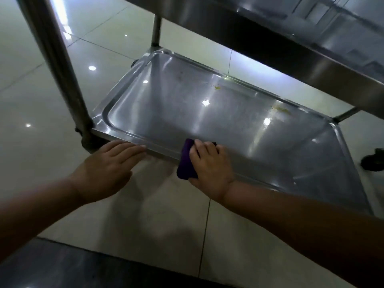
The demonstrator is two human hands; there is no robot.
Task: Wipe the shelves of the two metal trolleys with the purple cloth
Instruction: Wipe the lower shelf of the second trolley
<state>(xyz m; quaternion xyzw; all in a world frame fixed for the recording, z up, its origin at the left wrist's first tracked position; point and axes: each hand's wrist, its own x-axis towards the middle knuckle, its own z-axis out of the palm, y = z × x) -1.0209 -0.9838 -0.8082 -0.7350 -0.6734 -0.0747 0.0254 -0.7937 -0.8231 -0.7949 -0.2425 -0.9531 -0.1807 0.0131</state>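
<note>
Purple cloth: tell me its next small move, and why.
Probably sweep the purple cloth forward across the lower shelf toward its far rim. The right hand holds it at the near rim, the left hand rests on that rim, and yellowish smears show near the far side.

Glossy pale floor tiles (31, 90) with bright light reflections; a dark floor strip (62, 267) at seven o'clock.

Your left hand (108, 165) rests on the near rim of the lower shelf (187, 113), right of the near-left post (56, 65). Your right hand (209, 165), further right, holds the cloth (185, 163) on that rim. The upper shelf (270, 48) sits above.
</note>
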